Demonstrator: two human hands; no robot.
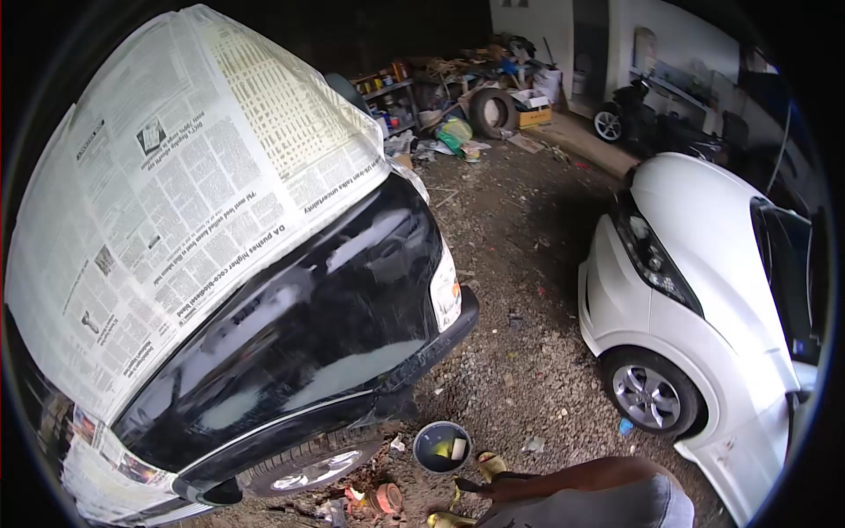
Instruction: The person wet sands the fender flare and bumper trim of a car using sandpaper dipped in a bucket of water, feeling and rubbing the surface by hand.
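A bare forearm (585, 476) runs in from the lower right, across grey clothing (598, 506). It appears to end in my right hand (495, 489), which is dark and in shadow, low over the ground; its fingers do not show clearly. Near it stands a dark bucket (419, 450) holding water, with a yellow-green item (441, 448) and a pale block (458, 449) inside. Two yellowish slippers (491, 464) show by the hand. My left hand is out of sight. To the left is a black car fender (299, 308) with dull grey patches, below newspaper (176, 194) covering the car.
A white car (704, 229) stands at the right, across gravel ground (519, 352). By the front wheel (321, 471) lies a reddish round object (387, 498). Farther back are a tyre (493, 112), a cluttered shelf (387, 92) and a motorcycle (629, 110).
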